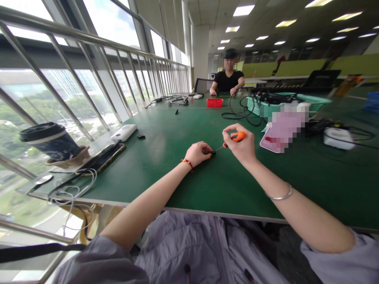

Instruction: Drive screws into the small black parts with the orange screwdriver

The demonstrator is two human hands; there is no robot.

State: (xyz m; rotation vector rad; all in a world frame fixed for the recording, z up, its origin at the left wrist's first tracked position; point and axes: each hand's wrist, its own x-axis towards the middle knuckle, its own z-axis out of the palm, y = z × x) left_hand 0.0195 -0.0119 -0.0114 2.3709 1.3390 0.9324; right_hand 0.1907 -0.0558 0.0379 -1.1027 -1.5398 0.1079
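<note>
My left hand (197,153) rests on the green table (166,138), fingers closed on a small black part (207,152) that is mostly hidden under them. My right hand (241,144) is wrapped round a small screwdriver with an orange handle (237,137). Its thin shaft slants down to the left and its tip meets the black part at my left fingertips. A red bead bracelet sits on my left wrist, a silver bangle on my right forearm.
At the left edge lie a white power bank (123,133), a phone (102,158), white cables (69,193) and a dark cup (50,142). A blurred pink item (281,132), a teal basket (263,105), black cables and a red tray (214,102) lie farther off. Another person sits at the far end.
</note>
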